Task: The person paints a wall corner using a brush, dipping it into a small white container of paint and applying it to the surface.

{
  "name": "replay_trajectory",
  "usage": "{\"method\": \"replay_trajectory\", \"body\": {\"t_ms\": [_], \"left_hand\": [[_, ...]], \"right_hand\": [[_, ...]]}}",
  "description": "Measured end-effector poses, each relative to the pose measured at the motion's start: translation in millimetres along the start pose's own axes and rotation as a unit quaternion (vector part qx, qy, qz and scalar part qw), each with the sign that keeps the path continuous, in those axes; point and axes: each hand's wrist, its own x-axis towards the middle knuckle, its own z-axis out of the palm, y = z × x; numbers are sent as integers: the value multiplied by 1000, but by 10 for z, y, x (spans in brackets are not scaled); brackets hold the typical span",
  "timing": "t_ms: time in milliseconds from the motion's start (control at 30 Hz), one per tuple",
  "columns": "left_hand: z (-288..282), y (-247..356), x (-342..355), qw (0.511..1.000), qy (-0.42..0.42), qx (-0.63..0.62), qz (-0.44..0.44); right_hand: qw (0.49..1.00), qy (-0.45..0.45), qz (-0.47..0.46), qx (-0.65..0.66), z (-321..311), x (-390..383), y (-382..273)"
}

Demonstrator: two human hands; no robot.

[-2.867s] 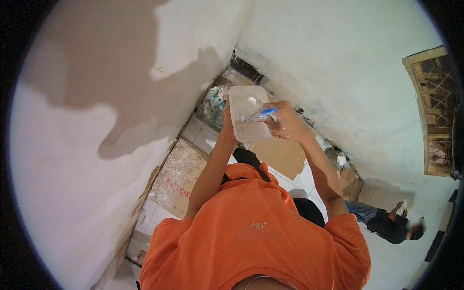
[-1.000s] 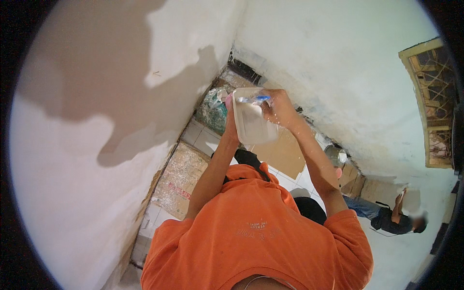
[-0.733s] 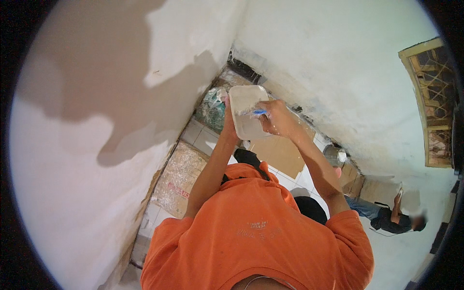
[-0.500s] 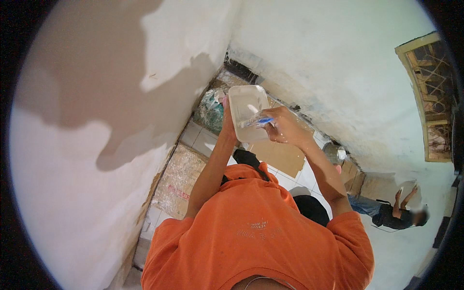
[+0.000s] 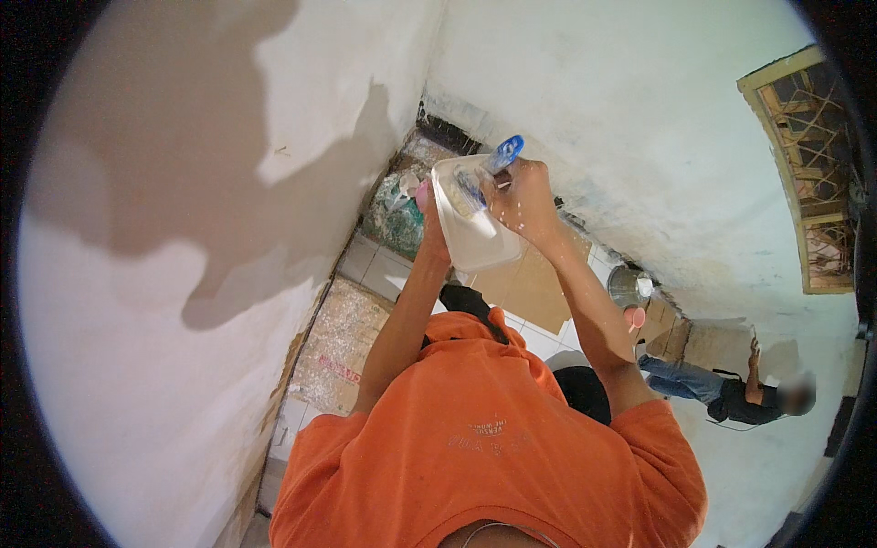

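My left hand (image 5: 432, 219) grips the left side of a white rectangular plastic tub (image 5: 480, 241); most of its fingers are hidden behind the wall. White paint appears to lie inside. Closed around a paintbrush (image 5: 508, 152), my right hand (image 5: 532, 205) is over the tub's right side. The blue brush handle points up and to the right, and its bristles are down inside the tub. White spots of paint dot the back of my right hand.
Plastered walls meet at the corner ahead. Flattened cardboard (image 5: 530, 290) covers part of the tiled floor. A bucket (image 5: 628, 287) stands at the right with a pink dipper (image 5: 635, 317) by it. Another person (image 5: 744, 400) works at the far right wall, near a barred window (image 5: 816, 173).
My right hand has moved up, and the brush has swung from nearly level to steeply tilted, handle up. The tub has tipped slightly. The other person has lowered one arm.
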Motion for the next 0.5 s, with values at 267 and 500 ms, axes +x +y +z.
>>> {"method": "replay_trajectory", "body": {"t_ms": [267, 500], "left_hand": [[-158, -33, -145, 991, 76, 71, 88], [-199, 93, -176, 994, 26, 18, 107]], "right_hand": [[994, 32, 104, 19, 247, -176, -200], [992, -33, 99, 77, 225, -387, -92]]}}
